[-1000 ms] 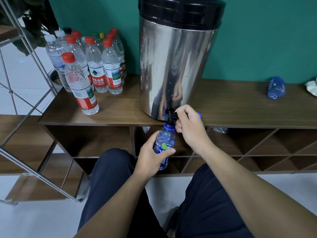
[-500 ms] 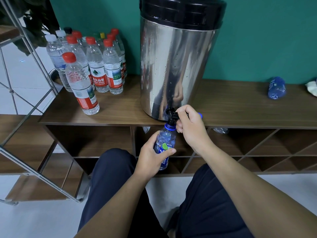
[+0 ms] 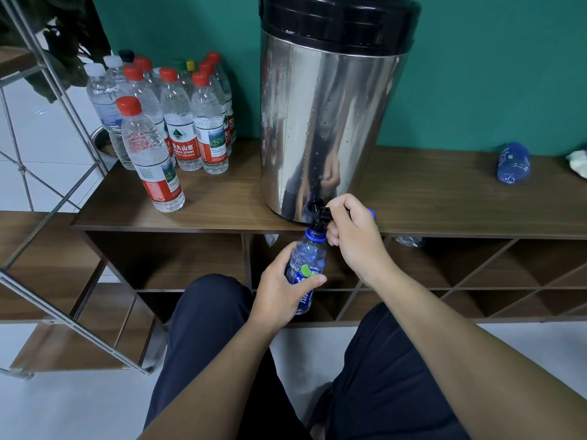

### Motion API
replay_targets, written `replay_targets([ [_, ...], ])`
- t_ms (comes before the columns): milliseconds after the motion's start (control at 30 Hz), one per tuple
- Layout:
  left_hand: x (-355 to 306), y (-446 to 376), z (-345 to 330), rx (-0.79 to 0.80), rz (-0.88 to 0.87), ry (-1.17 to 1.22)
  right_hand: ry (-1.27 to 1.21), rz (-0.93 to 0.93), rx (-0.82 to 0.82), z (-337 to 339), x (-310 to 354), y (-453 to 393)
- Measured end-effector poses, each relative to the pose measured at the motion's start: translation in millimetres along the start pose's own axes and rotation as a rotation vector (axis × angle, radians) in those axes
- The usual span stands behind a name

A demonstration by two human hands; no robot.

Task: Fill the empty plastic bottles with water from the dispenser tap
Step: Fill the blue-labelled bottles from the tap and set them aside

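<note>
A steel water dispenser with a black lid stands on the wooden shelf top. Its black tap sticks out over the front edge. My left hand grips a small blue plastic bottle and holds its open neck right under the tap. My right hand is curled round the tap lever, and a blue bottle cap peeks out behind its fingers.
Several capped clear bottles, most with red caps, stand at the shelf's left end. A crumpled blue bottle lies at the right. A metal rack stands to the left. My knees sit below the shelf.
</note>
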State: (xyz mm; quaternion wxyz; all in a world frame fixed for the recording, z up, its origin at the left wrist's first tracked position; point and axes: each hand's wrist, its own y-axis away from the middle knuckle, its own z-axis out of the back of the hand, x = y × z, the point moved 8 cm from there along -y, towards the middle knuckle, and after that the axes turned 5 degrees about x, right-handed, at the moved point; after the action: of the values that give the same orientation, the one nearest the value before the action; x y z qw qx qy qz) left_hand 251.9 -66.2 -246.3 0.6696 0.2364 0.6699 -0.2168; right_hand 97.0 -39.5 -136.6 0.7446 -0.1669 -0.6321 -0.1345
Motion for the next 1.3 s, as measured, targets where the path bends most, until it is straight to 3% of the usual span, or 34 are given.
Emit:
replay_targets([
  [1300,-5.8,1.8,-1.7,0.014,-0.027,0.027,0.011,0.006,-0.003,0.5,-1.0,0.4],
])
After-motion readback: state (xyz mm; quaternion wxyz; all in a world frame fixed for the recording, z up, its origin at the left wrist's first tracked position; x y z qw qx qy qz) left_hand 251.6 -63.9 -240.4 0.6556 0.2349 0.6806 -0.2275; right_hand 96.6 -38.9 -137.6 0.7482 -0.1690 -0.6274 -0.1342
